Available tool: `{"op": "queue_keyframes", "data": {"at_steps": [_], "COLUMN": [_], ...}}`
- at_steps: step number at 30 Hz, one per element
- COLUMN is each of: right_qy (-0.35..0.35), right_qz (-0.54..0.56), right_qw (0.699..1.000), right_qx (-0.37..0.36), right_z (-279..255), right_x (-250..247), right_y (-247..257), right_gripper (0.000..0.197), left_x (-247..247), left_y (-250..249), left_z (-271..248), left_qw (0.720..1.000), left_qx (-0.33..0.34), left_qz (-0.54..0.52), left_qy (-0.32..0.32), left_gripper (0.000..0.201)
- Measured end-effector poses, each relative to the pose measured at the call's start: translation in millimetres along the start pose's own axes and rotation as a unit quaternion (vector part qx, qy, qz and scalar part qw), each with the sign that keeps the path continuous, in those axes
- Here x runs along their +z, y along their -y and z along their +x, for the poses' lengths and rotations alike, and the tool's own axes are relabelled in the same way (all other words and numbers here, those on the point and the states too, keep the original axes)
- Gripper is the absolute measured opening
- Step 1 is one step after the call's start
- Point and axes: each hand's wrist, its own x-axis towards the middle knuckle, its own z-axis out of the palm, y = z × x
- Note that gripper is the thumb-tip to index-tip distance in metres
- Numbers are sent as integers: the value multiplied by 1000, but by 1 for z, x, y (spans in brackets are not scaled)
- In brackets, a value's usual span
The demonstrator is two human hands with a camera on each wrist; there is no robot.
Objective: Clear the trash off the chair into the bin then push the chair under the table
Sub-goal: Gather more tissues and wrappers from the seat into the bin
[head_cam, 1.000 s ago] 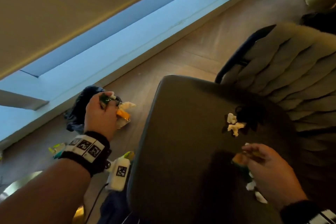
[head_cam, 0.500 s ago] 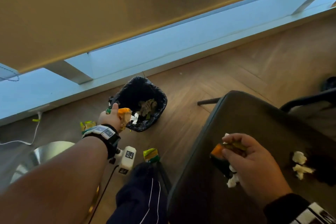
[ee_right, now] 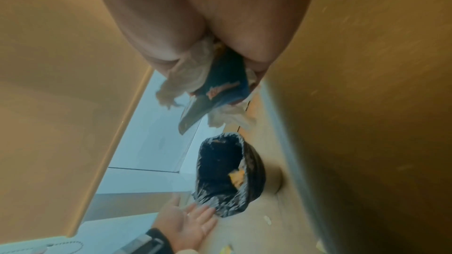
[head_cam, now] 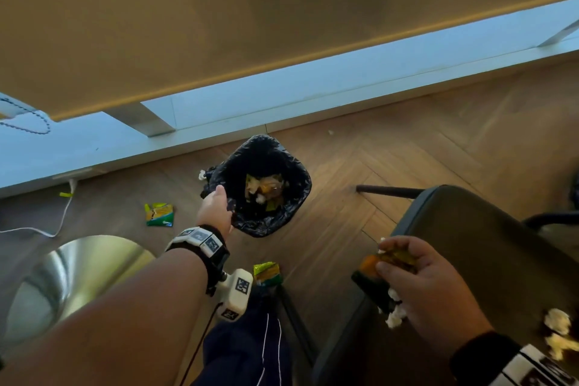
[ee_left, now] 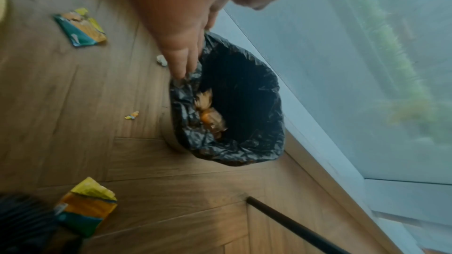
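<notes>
A small bin lined with a black bag stands on the wood floor by the window, with wrappers and tissue inside. My left hand hangs open at its near rim, fingers straight, holding nothing. My right hand grips a bundle of trash, a dark snack wrapper with white tissue, over the front-left edge of the dark chair seat. More white tissue scraps lie on the seat at the right.
Snack wrappers lie on the floor: one left of the bin, one near my leg. A round metal table base sits at lower left. A white cable runs along the floor. The tabletop's underside fills the top.
My left hand has let its wrapper and tissue fall into the bin and now stands open at the rim. My right hand has lifted its trash bundle toward the seat's edge.
</notes>
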Motion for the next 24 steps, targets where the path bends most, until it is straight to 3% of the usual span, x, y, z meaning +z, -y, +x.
{"op": "queue_keyframes", "data": {"at_steps": [3, 5, 7, 11, 14, 16, 19, 22, 24], "right_qy": [38, 50, 41, 37, 24, 64, 66, 24, 13], "right_qz": [-3, -19, -45, -24, -35, -141, -95, -40, 37], "right_qw": [999, 998, 998, 998, 998, 984, 992, 998, 999], "right_qx": [-28, -25, -36, -39, -54, -86, -55, -36, 7], "right_z": [21, 43, 73, 133, 170, 184, 196, 196, 183], "right_x": [26, 52, 79, 128, 155, 165, 167, 160, 152], "right_y": [21, 37, 49, 59, 60, 58, 51, 48, 47], "right_gripper": [26, 23, 22, 20, 8, 18, 45, 42, 27], "left_x": [-5, -8, -9, -14, -23, -31, -36, -34, -30], "left_y": [25, 32, 48, 81, 91, 104, 116, 113, 101], "left_z": [2, -23, -37, -39, -42, -38, -38, -42, -45], "left_qw": [994, 986, 980, 980, 976, 971, 972, 963, 955], "left_qx": [14, 35, 50, 19, 23, 19, 5, 17, 41], "left_qz": [109, 163, 192, 192, 214, 237, 235, 268, 292], "left_qy": [-23, -25, -7, 40, 26, 13, 20, 28, 32], "left_gripper": [58, 50, 43, 61, 44, 38, 38, 37, 36]}}
